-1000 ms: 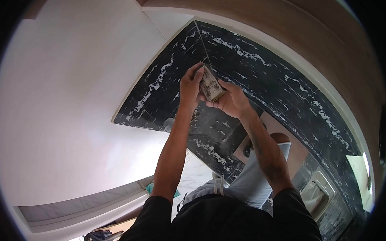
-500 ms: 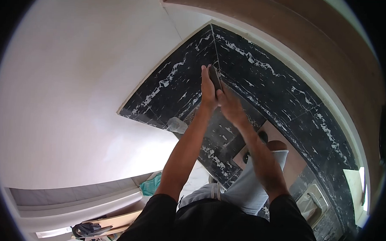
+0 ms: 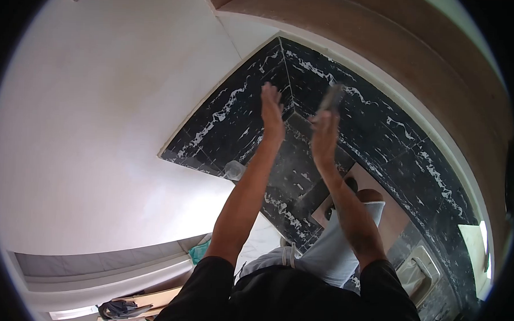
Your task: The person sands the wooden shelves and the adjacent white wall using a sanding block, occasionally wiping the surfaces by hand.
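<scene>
Head view: worn on the person's head, looking forward and steeply down over the black shirt (image 3: 303, 301).
Near field: the shirt along the bottom edge, closest to the lens; the left forearm (image 3: 241, 199) and right forearm (image 3: 352, 215) extend away from it.
Middle field: the left hand (image 3: 272, 116) and right hand (image 3: 324, 137), above the frame's centre.
Far field: the corner of black veined tiles (image 3: 291, 88), faced obliquely, its seam slightly tilted.
Flanks: the white surface (image 3: 99, 132) at frame left; the basin (image 3: 418, 275) at lower right.
Lens: wide-angle, bending straight edges, with dark rounded borders.
</scene>
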`<state>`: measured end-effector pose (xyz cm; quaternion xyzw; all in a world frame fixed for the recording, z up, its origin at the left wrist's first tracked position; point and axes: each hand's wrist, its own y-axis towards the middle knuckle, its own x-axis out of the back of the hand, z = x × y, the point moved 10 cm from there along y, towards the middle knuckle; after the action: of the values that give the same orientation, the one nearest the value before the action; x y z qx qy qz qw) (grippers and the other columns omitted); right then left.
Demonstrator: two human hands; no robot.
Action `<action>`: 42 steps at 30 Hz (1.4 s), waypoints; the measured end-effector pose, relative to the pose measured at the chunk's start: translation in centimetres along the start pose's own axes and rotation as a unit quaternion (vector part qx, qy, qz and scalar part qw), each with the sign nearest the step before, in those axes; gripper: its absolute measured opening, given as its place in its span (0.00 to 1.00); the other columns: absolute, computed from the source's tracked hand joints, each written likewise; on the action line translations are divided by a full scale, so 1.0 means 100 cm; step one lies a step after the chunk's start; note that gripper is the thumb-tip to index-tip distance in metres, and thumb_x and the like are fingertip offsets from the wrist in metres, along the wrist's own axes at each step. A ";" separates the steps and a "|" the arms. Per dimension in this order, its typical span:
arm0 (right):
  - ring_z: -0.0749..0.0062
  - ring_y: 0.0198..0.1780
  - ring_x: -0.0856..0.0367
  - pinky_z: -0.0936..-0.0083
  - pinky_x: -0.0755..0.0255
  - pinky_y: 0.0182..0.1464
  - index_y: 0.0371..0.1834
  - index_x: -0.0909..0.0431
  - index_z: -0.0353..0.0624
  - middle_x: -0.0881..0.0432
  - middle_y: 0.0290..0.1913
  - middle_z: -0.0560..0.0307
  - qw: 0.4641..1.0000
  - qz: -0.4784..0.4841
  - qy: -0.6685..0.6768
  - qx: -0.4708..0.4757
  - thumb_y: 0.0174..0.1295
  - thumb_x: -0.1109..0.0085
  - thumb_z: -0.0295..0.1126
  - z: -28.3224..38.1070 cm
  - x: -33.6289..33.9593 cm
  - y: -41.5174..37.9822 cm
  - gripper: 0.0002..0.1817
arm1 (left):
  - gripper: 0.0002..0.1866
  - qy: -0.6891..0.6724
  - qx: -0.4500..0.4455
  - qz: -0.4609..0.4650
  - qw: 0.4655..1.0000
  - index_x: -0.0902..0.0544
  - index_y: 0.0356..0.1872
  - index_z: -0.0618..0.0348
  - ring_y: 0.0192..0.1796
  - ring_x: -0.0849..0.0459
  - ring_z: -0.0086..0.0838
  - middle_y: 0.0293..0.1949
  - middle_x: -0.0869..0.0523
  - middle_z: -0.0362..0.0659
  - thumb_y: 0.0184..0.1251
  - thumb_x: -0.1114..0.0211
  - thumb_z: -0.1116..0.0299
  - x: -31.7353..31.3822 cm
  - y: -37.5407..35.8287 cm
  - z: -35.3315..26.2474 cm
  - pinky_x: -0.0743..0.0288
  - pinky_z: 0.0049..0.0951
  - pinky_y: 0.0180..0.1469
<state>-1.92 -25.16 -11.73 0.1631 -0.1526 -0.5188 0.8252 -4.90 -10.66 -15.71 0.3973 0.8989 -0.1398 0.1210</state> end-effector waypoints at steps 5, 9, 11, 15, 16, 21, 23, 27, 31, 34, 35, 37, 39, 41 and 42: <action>0.58 0.58 0.16 0.66 0.20 0.57 0.73 0.34 0.29 0.20 0.57 0.42 0.950 0.052 0.153 -0.268 0.82 0.62 0.45 -0.053 0.007 0.000 0.30 | 0.47 -0.061 0.041 -0.021 0.997 0.51 0.83 0.61 0.80 0.38 0.44 0.80 0.41 0.54 0.79 0.55 0.33 0.007 0.002 0.017 0.49 0.45 0.80; 0.59 0.47 0.12 0.66 0.19 0.53 0.73 0.32 0.33 0.17 0.49 0.42 0.997 -0.018 -0.045 -0.061 0.82 0.61 0.48 -0.033 0.004 -0.011 0.31 | 0.51 -0.076 -0.002 -0.037 0.996 0.53 0.83 0.62 0.80 0.38 0.44 0.80 0.43 0.59 0.77 0.55 0.29 0.001 0.008 0.018 0.48 0.44 0.80; 0.62 0.41 0.11 0.66 0.19 0.48 0.71 0.29 0.34 0.18 0.47 0.43 0.995 0.058 -0.047 -0.062 0.82 0.60 0.50 -0.035 -0.028 -0.015 0.30 | 0.52 0.023 0.005 0.039 0.999 0.56 0.83 0.63 0.81 0.40 0.45 0.82 0.47 0.59 0.77 0.56 0.29 -0.005 0.016 0.005 0.51 0.42 0.80; 0.64 0.40 0.11 0.69 0.19 0.45 0.70 0.28 0.33 0.17 0.47 0.46 0.962 0.093 0.058 -0.250 0.81 0.58 0.50 -0.053 0.006 -0.006 0.30 | 0.49 -0.049 -0.062 -0.046 0.996 0.59 0.83 0.63 0.84 0.47 0.46 0.83 0.52 0.59 0.80 0.55 0.35 0.011 0.032 -0.062 0.58 0.42 0.83; 0.65 0.39 0.12 0.70 0.19 0.44 0.69 0.27 0.33 0.17 0.47 0.47 0.956 0.065 0.087 -0.274 0.81 0.57 0.50 -0.060 0.013 -0.005 0.30 | 0.49 -0.030 -0.122 -0.044 0.991 0.59 0.83 0.63 0.84 0.48 0.48 0.83 0.52 0.60 0.80 0.55 0.36 0.012 0.039 -0.093 0.60 0.42 0.83; 0.69 0.37 0.14 0.72 0.19 0.42 0.68 0.27 0.32 0.20 0.42 0.52 0.954 0.130 0.045 -0.265 0.80 0.56 0.54 -0.057 0.001 -0.016 0.33 | 0.46 0.206 -0.313 -0.098 0.922 0.63 0.78 0.82 0.85 0.64 0.55 0.82 0.62 0.68 0.81 0.54 0.50 -0.021 0.090 -0.216 0.67 0.46 0.85; 0.70 0.37 0.15 0.71 0.19 0.42 0.67 0.27 0.32 0.21 0.40 0.53 0.954 0.166 0.034 -0.248 0.80 0.56 0.54 -0.054 -0.006 -0.020 0.33 | 0.45 0.260 -0.318 -0.095 0.907 0.64 0.77 0.84 0.85 0.68 0.57 0.81 0.65 0.71 0.81 0.55 0.54 -0.043 0.095 -0.229 0.68 0.47 0.85; 0.71 0.37 0.17 0.70 0.19 0.43 0.68 0.27 0.32 0.23 0.38 0.55 0.951 0.193 0.021 -0.240 0.80 0.56 0.54 -0.056 -0.007 -0.023 0.32 | 0.44 0.200 -0.357 -0.088 0.908 0.66 0.76 0.84 0.84 0.70 0.60 0.80 0.67 0.73 0.81 0.55 0.56 -0.059 0.076 -0.224 0.71 0.47 0.85; 0.72 0.36 0.18 0.69 0.17 0.43 0.69 0.28 0.34 0.24 0.36 0.56 0.951 0.188 0.011 -0.247 0.80 0.56 0.52 -0.052 -0.005 -0.017 0.31 | 0.42 0.195 -0.326 -0.098 0.920 0.64 0.76 0.85 0.84 0.67 0.62 0.80 0.64 0.74 0.79 0.54 0.60 -0.059 0.088 -0.203 0.71 0.48 0.85; 0.73 0.35 0.18 0.70 0.17 0.43 0.70 0.28 0.35 0.25 0.36 0.57 0.951 0.193 0.009 -0.240 0.81 0.57 0.51 -0.056 -0.008 -0.017 0.30 | 0.41 0.171 -0.306 -0.078 0.933 0.59 0.76 0.85 0.84 0.58 0.61 0.80 0.56 0.72 0.75 0.51 0.65 -0.049 0.094 -0.217 0.64 0.45 0.85; 0.73 0.35 0.18 0.70 0.17 0.43 0.70 0.28 0.35 0.25 0.35 0.57 0.952 0.195 0.007 -0.238 0.81 0.56 0.50 -0.056 -0.007 -0.018 0.30 | 0.41 0.165 -0.290 -0.090 0.938 0.57 0.76 0.85 0.83 0.56 0.60 0.80 0.54 0.72 0.74 0.50 0.67 -0.040 0.100 -0.220 0.61 0.44 0.84; 0.73 0.34 0.18 0.70 0.17 0.43 0.71 0.28 0.35 0.25 0.35 0.58 0.953 0.195 0.003 -0.233 0.81 0.56 0.50 -0.057 -0.005 -0.018 0.30 | 0.40 0.153 -0.260 -0.112 0.947 0.54 0.76 0.85 0.82 0.50 0.60 0.79 0.49 0.71 0.71 0.48 0.69 -0.025 0.119 -0.227 0.55 0.42 0.83; 0.72 0.34 0.17 0.70 0.18 0.41 0.70 0.28 0.35 0.24 0.35 0.56 0.955 0.188 0.003 -0.231 0.80 0.55 0.50 -0.060 -0.003 -0.018 0.30 | 0.34 0.201 -0.289 -0.135 0.926 0.40 0.73 0.76 0.76 0.36 0.50 0.72 0.34 0.64 0.71 0.46 0.64 -0.022 0.109 -0.239 0.42 0.40 0.76; 0.71 0.34 0.16 0.70 0.19 0.39 0.69 0.27 0.35 0.22 0.36 0.54 0.956 0.177 -0.002 -0.235 0.80 0.55 0.50 -0.064 0.003 -0.019 0.29 | 0.36 0.233 -0.271 -0.108 0.928 0.43 0.75 0.80 0.80 0.43 0.62 0.77 0.44 0.72 0.73 0.46 0.65 -0.025 0.096 -0.238 0.46 0.44 0.80; 0.70 0.34 0.15 0.70 0.20 0.38 0.68 0.26 0.35 0.22 0.35 0.53 0.956 0.170 -0.008 -0.239 0.80 0.54 0.50 -0.066 0.007 -0.018 0.29 | 0.31 0.273 -0.320 -0.141 0.896 0.36 0.72 0.75 0.78 0.41 0.64 0.76 0.42 0.73 0.76 0.47 0.63 -0.018 0.101 -0.238 0.44 0.48 0.79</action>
<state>-0.33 -25.77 -18.39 -0.0716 -0.0561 -0.3938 0.9147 1.31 2.95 5.42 0.2285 0.9395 0.2533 -0.0298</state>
